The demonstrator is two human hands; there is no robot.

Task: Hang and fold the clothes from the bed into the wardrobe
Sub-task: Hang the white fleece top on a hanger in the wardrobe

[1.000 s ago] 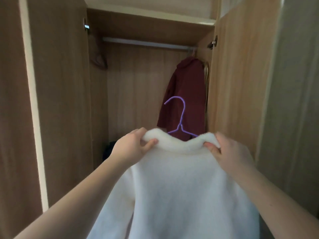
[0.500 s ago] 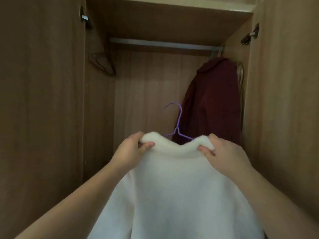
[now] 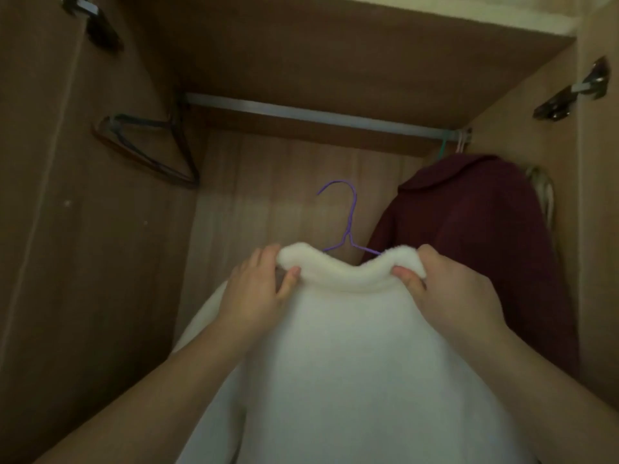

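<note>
Closer to the rail (image 3: pixel 318 118) now, my left hand (image 3: pixel 254 293) and right hand (image 3: pixel 459 293) pinch the collar of this soft, light fleece (image 3: pixel 351 363).

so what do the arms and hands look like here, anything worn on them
Both are bare. The left hand and right hand wear no gloves, and no ring, watch or bracelet shows. The left forearm and right forearm are uncovered down to the frame's edge, with no sleeve or cuff in view. The thumbnails look short and unpainted, though the light is dim.
</note>
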